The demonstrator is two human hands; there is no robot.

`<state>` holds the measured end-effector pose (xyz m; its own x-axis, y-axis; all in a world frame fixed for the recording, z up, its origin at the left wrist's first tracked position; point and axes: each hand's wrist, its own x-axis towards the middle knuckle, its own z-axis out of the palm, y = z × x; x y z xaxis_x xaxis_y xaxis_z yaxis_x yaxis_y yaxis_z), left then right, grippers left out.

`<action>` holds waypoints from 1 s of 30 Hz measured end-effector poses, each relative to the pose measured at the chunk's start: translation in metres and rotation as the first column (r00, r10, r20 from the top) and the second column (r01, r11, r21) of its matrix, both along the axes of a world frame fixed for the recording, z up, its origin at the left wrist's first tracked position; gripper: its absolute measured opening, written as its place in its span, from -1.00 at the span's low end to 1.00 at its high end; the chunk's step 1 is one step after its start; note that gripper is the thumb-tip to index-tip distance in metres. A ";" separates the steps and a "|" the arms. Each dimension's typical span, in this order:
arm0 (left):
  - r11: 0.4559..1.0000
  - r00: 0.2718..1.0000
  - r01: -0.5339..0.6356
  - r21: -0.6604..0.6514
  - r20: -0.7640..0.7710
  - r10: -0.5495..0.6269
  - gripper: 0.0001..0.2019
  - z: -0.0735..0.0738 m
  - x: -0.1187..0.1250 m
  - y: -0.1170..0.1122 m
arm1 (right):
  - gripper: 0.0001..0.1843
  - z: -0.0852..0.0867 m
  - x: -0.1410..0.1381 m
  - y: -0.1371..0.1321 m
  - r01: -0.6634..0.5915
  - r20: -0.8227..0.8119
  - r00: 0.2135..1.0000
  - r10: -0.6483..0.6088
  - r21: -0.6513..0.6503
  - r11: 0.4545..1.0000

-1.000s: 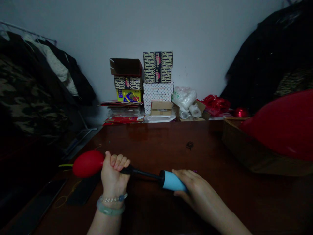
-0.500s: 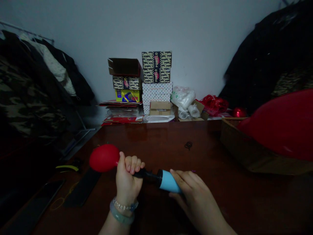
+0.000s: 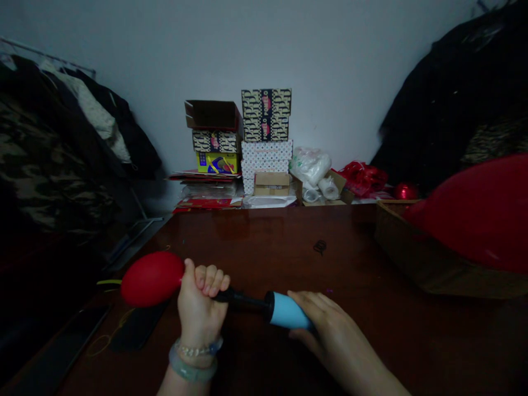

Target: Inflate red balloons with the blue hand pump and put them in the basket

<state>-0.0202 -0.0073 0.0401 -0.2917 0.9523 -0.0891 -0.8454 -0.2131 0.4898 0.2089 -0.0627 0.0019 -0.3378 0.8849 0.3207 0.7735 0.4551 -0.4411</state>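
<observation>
Left hand clenched round the black stem end of a pump, pinching the neck of a small red balloon against the nozzle; right hand wrapped round the blue barrel, fingers closed on it. Pump held level just above the table, near its front edge, balloon jutting off the pump's left end.

Likely light and rigid, that pump: hard plastic, best gripped as now, one fist at each end. Balloon soft, stretchy, thin-skinned and probably easy to burst or slip off the nozzle, so best held at the neck, not the body.

Counted: one pump, one small balloon on it, one big red balloon well right of the pump in a brown box. Two bracelets on the left wrist. Two dark flat slabs left of the pump, perhaps phones. Several stacked boxes far behind the pump against the wall; exact number hard to tell
</observation>
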 end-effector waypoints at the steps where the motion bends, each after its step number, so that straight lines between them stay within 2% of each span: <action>1: 1.000 1.000 -0.014 0.005 0.007 0.014 -0.51 0.002 -0.005 0.001 | -0.34 0.002 0.004 0.001 -0.005 0.006 1.000 0.005 0.006 1.000; 4: 0.999 0.999 -0.036 0.017 0.025 0.036 -0.52 0.005 -0.016 0.003 | -0.36 0.006 0.014 0.002 -0.017 0.016 1.000 0.017 0.030 0.999; 7: 0.999 0.999 -0.031 0.009 0.034 0.031 -0.52 0.005 -0.015 0.005 | -0.40 0.006 0.015 0.001 0.006 0.021 1.000 -0.008 0.080 0.997; 12: 0.999 0.998 -0.031 0.020 0.059 0.029 -0.49 -0.005 -0.001 0.005 | -0.41 -0.001 0.011 -0.002 0.075 0.059 0.994 -0.089 0.210 0.975; 17: 1.000 0.999 0.007 0.011 0.054 -0.007 -0.49 -0.010 0.021 -0.001 | -0.42 -0.002 0.001 -0.008 0.069 0.063 0.994 -0.088 0.255 0.964; 23: 0.998 0.998 0.059 -0.029 0.027 -0.059 -0.46 -0.010 0.039 -0.010 | -0.34 -0.006 -0.010 -0.013 0.022 0.033 0.999 -0.027 0.141 0.990; 30: 0.997 0.995 0.078 0.015 -0.060 -0.077 -0.45 -0.005 0.030 -0.011 | -0.38 0.010 -0.007 -0.011 -0.001 0.011 1.000 0.002 -0.113 0.994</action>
